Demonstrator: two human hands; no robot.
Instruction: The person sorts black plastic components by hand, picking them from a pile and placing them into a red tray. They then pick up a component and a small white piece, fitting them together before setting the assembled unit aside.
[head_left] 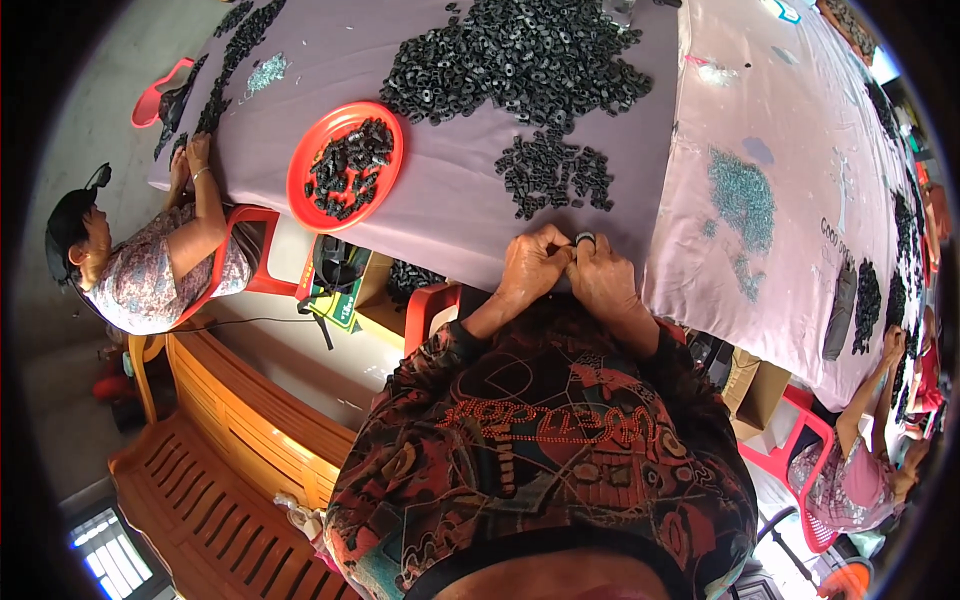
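Meanwhile, at the table's (450, 215) near edge, a worker's left hand (532, 265) and right hand (603, 275) press together, fingers pinched on a small black ring (585, 239) held just above the cloth. Just beyond the hands lies a small pile of black parts (555, 175); a red plate (300, 175) of more parts sits to the left. Another person (150, 260) works at the table's far left.

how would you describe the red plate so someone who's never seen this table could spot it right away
Start at the long table covered in a pale lilac cloth, strewn with heaps of small black parts. Look to the person's left of their two hands, toward the near edge: the red plate sits there, round and shallow, holding a small pile of the black parts. It is the only bright red dish on the cloth; the other piles lie loose.
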